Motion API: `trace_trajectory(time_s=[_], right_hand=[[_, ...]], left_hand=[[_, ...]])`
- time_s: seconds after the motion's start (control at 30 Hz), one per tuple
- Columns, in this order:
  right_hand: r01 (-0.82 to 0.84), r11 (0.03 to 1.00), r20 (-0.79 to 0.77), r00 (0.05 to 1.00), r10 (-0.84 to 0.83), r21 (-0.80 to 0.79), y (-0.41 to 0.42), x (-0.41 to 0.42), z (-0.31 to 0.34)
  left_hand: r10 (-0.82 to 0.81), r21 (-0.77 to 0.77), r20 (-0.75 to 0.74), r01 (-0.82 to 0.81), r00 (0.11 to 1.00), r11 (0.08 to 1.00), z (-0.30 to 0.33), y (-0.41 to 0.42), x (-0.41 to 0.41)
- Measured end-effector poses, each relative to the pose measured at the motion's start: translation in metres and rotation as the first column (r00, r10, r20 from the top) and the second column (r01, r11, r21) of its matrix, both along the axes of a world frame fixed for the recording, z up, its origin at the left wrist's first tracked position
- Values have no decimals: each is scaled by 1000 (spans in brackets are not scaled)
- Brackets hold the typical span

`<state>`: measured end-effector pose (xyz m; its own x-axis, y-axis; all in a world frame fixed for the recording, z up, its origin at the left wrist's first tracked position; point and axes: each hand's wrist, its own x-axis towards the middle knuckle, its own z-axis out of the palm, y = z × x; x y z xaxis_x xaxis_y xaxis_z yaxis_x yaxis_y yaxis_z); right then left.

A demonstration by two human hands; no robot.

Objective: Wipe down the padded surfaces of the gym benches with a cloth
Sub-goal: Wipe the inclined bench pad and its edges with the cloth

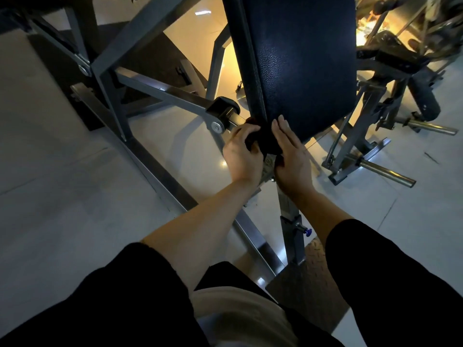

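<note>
A long dark blue padded bench pad [300,61] runs from the top of the view down to its near end in the middle. A dark cloth [263,142] is bunched at the pad's near left corner. My left hand [241,154] grips the cloth from the left, fingers curled over it. My right hand [292,156] lies flat with straight fingers against the pad's near end, touching the cloth's right side. Most of the cloth is hidden between both hands.
The grey steel frame [140,96] of the machine spreads left and below the pad, with a post and blue knob [307,231] near my legs. Bare weight pegs [385,172] stick out at right. Another machine [400,56] stands behind on the pale tiled floor.
</note>
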<state>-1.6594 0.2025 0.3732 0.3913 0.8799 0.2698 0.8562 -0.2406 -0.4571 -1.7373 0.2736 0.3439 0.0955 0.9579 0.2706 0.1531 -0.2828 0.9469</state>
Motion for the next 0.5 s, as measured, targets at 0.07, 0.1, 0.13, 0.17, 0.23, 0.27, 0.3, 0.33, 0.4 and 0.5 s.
trace_trajectory(time_s=[0.07,0.1,0.13,0.17,0.23,0.27,0.3,0.33,0.4,0.5], right_hand=[[28,999,-16,999,-29,-26,0,-1,0],[37,999,-21,999,-38,-35,0,-1,1],[39,999,-19,999,-40,-35,0,-2,1],[41,999,-15,999,-41,-28,0,-2,2],[46,999,-23,999,-46,-10,1,-3,2],[45,999,-36,998,-46,-5,1,-3,2],[43,999,-48,998,-43,-6,1,-5,2],[41,999,-54,998,-42,-13,1,-5,2],[53,998,-43,998,-55,-36,1,-6,4],[90,994,-37,995,-92,-58,1,-10,6]], left_hand=[[37,-266,-11,-39,999,963,-1,14,1],[49,-311,-7,-49,999,949,-2,18,0],[46,-264,2,-44,999,964,1,17,-2],[29,-168,22,-25,999,985,5,13,-3],[-10,-9,52,11,999,1000,13,-1,-4],[-11,21,62,10,998,1000,15,-6,-4],[-5,33,68,3,998,999,15,-7,-3],[-7,35,66,5,998,999,14,-4,-2],[-35,-16,33,36,999,999,8,4,0],[-1,-260,25,8,1000,966,2,21,-7]])
